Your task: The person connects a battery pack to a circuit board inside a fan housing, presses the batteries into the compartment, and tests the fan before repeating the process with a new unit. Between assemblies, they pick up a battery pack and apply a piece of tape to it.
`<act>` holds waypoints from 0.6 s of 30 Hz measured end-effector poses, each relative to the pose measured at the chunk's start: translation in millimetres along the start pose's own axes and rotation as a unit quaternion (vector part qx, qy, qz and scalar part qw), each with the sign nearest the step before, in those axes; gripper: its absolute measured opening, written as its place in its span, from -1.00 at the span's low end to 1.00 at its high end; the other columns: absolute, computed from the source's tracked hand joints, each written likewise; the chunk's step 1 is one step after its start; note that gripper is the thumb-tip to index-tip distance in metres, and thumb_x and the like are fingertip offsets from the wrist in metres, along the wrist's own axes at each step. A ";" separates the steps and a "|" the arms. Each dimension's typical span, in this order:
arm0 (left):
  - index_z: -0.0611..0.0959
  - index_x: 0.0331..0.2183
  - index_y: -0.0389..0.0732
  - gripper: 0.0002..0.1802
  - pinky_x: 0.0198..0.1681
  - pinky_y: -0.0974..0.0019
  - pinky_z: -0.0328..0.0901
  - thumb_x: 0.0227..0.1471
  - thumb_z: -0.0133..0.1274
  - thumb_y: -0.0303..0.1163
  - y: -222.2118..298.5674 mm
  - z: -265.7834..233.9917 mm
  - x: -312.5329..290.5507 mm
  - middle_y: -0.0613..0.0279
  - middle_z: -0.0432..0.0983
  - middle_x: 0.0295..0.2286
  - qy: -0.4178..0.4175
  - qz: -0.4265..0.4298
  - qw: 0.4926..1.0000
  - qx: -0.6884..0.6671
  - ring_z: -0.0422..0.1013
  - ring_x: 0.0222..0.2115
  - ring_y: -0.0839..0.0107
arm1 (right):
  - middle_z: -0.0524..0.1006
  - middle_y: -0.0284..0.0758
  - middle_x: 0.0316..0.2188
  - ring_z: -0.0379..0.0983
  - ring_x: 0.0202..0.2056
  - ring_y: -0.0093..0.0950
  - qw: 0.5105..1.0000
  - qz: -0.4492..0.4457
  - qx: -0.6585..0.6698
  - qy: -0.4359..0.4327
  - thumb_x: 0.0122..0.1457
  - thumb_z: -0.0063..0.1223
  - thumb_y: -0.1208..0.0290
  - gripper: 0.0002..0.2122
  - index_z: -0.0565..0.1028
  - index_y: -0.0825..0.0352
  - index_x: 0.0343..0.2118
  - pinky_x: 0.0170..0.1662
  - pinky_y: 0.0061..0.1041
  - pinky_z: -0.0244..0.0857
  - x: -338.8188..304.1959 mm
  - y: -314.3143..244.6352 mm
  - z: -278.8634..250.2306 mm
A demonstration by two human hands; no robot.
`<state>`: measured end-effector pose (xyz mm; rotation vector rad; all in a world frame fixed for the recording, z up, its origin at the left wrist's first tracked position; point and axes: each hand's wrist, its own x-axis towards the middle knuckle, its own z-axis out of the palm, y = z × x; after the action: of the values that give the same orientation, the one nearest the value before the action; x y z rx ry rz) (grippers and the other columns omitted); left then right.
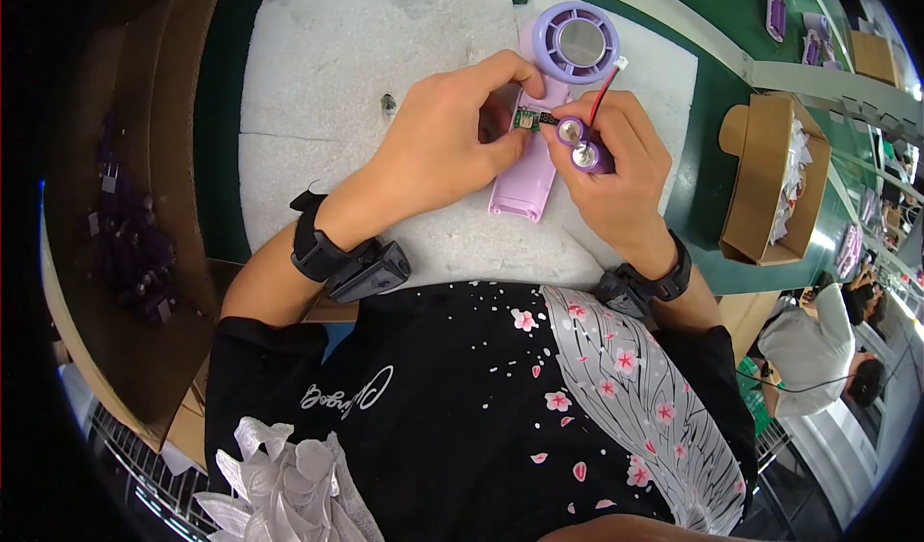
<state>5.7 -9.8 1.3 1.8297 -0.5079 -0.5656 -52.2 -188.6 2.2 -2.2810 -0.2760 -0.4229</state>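
Note:
A light purple handheld fan [522, 184] lies with its handle opened up and its round, slotted head [581, 43] pointing away from me. A small green circuit board [526, 118] with a black part beside it sits at the upper handle. My left hand [448, 123] holds the handle from the left, forefinger near the head and thumb by the board. My right hand [621, 157] grips a pair of purple battery cells [585, 155] with shiny ends; its fingertips are close to the board. Red and black wires [604, 94] rise from the cells to a white plug [621, 64].
White foam sheets [318, 70] cover the green bench [685, 219] under the work. A cardboard box [760, 176] with white packing stands at right. At left, a large carton [183, 224] holds many purple battery cells [130, 239]. More fan parts [776, 8] lie far right; another person [813, 349] sits beyond.

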 end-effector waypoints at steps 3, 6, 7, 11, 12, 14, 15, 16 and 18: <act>0.46 -0.22 -0.20 -0.66 -0.51 0.53 0.20 -0.14 0.09 -0.61 1.6 0.0 0.2 0.34 0.41 -0.56 0.003 0.003 1.000 0.011 0.30 -0.59 0.65 | 0.47 -0.29 -0.42 0.43 -0.47 -0.47 1.000 0.007 0.003 0.006 -0.13 0.28 0.63 -0.81 0.53 0.39 -0.40 -0.41 -0.58 0.31 0.3 0.6 0.0; 0.46 -0.22 -0.19 -0.65 -0.53 0.52 0.20 -0.15 0.09 -0.59 1.0 1.4 1.1 0.32 0.41 -0.58 0.011 0.013 1.000 0.024 0.30 -0.61 0.63 | 0.47 -0.29 -0.42 0.44 -0.47 -0.48 1.000 0.013 0.001 0.009 -0.13 0.28 0.63 -0.81 0.53 0.39 -0.40 -0.41 -0.59 0.31 1.0 1.2 0.0; 0.46 -0.23 -0.18 -0.66 -0.53 0.51 0.20 -0.15 0.09 -0.58 0.4 2.2 1.1 0.32 0.40 -0.59 0.017 0.021 0.999 0.031 0.30 -0.62 0.63 | 0.47 -0.29 -0.42 0.44 -0.47 -0.48 1.000 0.016 -0.002 0.007 -0.13 0.28 0.63 -0.81 0.53 0.39 -0.40 -0.41 -0.59 0.31 1.0 1.0 0.0; 0.46 -0.24 -0.17 -0.66 -0.54 0.50 0.21 -0.16 0.10 -0.56 1.4 3.7 0.7 0.32 0.41 -0.60 0.024 0.021 0.998 0.046 0.30 -0.64 0.60 | 0.49 -0.29 -0.42 0.44 -0.47 -0.49 1.000 0.030 -0.003 0.004 -0.12 0.28 0.61 -0.82 0.54 0.39 -0.40 -0.41 -0.59 0.31 0.7 0.0 1.0; 0.46 -0.24 -0.17 -0.66 -0.54 0.49 0.21 -0.17 0.10 -0.56 1.8 3.6 1.1 0.31 0.41 -0.60 0.025 0.019 0.998 0.049 0.30 -0.64 0.60 | 0.49 -0.29 -0.42 0.45 -0.47 -0.49 0.999 0.036 -0.004 0.004 -0.11 0.28 0.61 -0.82 0.54 0.39 -0.40 -0.41 -0.59 0.31 1.1 -0.4 1.0; 0.46 -0.24 -0.17 -0.66 -0.54 0.49 0.21 -0.17 0.10 -0.56 0.4 4.1 1.3 0.32 0.41 -0.60 0.030 0.027 0.998 0.049 0.30 -0.64 0.60 | 0.49 -0.30 -0.42 0.45 -0.47 -0.49 0.999 0.034 -0.006 0.005 -0.11 0.28 0.60 -0.82 0.54 0.39 -0.40 -0.41 -0.59 0.32 1.4 -0.4 1.8; 0.46 -0.24 -0.17 -0.66 -0.54 0.49 0.21 -0.17 0.09 -0.56 0.1 5.4 1.3 0.33 0.41 -0.60 0.034 0.034 0.997 0.053 0.31 -0.64 0.60 | 0.49 -0.30 -0.43 0.45 -0.47 -0.49 0.999 0.033 -0.007 0.007 -0.11 0.28 0.60 -0.83 0.55 0.39 -0.40 -0.41 -0.59 0.32 0.6 0.1 1.5; 0.46 -0.24 -0.17 -0.66 -0.55 0.49 0.21 -0.17 0.09 -0.56 0.2 6.3 1.4 0.33 0.41 -0.60 0.039 0.042 0.997 0.055 0.31 -0.64 0.60 | 0.50 -0.30 -0.43 0.45 -0.47 -0.49 0.999 0.031 -0.007 0.009 -0.10 0.28 0.59 -0.83 0.55 0.39 -0.39 -0.41 -0.59 0.32 0.1 0.4 1.2; 0.46 -0.24 -0.17 -0.66 -0.54 0.49 0.21 -0.17 0.09 -0.56 1.3 5.9 1.6 0.33 0.41 -0.60 0.034 0.033 0.997 0.053 0.31 -0.64 0.60 | 0.50 -0.31 -0.44 0.45 -0.47 -0.49 0.999 0.037 -0.007 0.005 -0.10 0.28 0.59 -0.83 0.55 0.39 -0.39 -0.41 -0.59 0.32 0.4 0.2 0.7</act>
<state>3.3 -15.5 0.7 1.9192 -0.5593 -0.4368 -51.6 -188.2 1.7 -2.2947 -0.1832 -0.3997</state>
